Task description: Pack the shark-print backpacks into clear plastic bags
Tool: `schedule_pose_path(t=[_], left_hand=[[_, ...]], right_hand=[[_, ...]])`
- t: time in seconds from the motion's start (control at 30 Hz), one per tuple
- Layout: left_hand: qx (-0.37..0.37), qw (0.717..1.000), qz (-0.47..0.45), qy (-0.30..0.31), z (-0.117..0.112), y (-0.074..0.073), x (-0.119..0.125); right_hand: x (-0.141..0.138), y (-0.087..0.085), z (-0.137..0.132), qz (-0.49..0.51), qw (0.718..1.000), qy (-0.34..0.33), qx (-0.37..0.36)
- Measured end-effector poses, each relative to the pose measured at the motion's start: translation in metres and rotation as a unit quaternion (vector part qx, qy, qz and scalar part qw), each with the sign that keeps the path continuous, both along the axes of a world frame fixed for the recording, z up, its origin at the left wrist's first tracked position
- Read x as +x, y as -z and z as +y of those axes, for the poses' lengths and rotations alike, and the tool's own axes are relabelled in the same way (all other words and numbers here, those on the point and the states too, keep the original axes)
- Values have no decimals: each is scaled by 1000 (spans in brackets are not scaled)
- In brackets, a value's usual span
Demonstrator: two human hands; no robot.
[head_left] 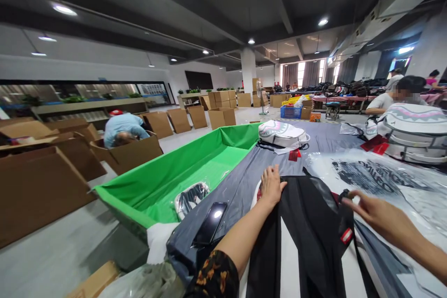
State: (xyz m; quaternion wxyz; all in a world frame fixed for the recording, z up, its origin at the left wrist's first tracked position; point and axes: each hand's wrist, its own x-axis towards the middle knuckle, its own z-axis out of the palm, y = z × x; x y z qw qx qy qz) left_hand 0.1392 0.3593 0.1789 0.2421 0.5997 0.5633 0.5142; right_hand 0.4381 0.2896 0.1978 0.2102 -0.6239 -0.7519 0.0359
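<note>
A black and white backpack (307, 233) lies on the grey-covered table in front of me, its black straps and back side facing up. My left hand (271, 187) grips its top left edge, the fingers bent over the rim. On the right, my right hand (375, 212) pinches a small black strap end (344, 194) at the bag's side between thumb and finger. A red and white label (346, 236) shows on the black strap below it. Left of the bag lies a black phone (210, 223). Past my left hand sits a white backpack (282, 134) with a red tag (294, 154).
A green-lined bin (167, 181) adjoins the table's left side, with a plastic-wrapped bag (191, 199) inside. Clear printed plastic bags (370, 177) spread to the right. A co-worker (401, 93) is behind stacked white backpacks (417, 132). Another person (125, 125) bends into a cardboard box (131, 154).
</note>
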Motion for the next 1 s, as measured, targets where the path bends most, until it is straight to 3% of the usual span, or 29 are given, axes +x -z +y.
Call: schedule_pose_path(t=[0.07,0.13,0.17,0.23,0.3,0.4,0.53,0.63,0.77,0.83,0.9,1.0], left_hand=[[73,979,186,44,3,-6,20],[128,929,318,142,9,-5,48],[135,911,337,196,13,-2,63],[120,891,334,283,22,8,90],[99,892,298,324,27,18,110],[99,910,234,328,26,31,120],[97,923,199,316,21,36,117],[84,930,179,310,17,34,112],[66,938,170,293,-13,16,95],[108,951,160,240,-38,-1,85],[183,947,147,221,-59,-22,80],[221,909,149,320,-66,-49,84]], right_hand=[[14,-10,42,52,993,89,-57],[13,-5,71,118,978,105,-136],[8,0,80,141,974,100,-149],[-3,5,84,167,976,92,-108],[-14,3,74,182,979,88,-20],[-28,-2,38,186,976,29,108],[-50,-2,-16,153,967,-68,191],[-56,-11,-41,149,958,-78,233],[-32,-39,-46,212,962,-24,173],[-18,-53,-42,247,960,-9,128],[-14,-65,-40,261,960,-40,89],[-27,-82,-42,237,961,-129,60]])
